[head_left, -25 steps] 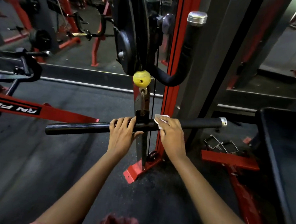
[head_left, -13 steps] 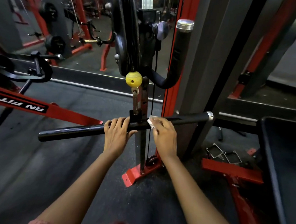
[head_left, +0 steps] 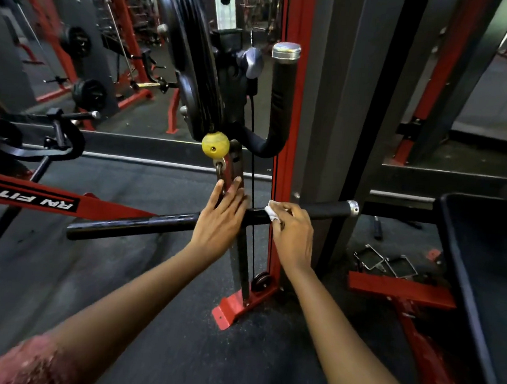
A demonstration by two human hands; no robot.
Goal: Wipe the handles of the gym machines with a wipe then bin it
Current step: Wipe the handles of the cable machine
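A long black straight bar handle (head_left: 136,224) hangs level from a cable clip under a yellow ball stopper (head_left: 215,144). My right hand (head_left: 291,233) wraps a small white wipe (head_left: 271,211) around the bar just right of its middle. The bar's right grip ends in a silver cap (head_left: 352,207). My left hand (head_left: 220,219) lies with straight fingers over the bar's middle and the clip, and its fingertips point up towards the ball.
A red and grey cable machine upright (head_left: 289,134) stands right behind the bar, with a curved black handle (head_left: 279,103) on it. A black bench pad (head_left: 487,268) fills the right. Metal stirrup handles (head_left: 385,262) lie on the floor. Red frames and weight plates (head_left: 89,93) stand at the left.
My left hand has let go of the bar and now has its fingers stretched out straight. My right hand with the wipe stays on the bar near the middle.
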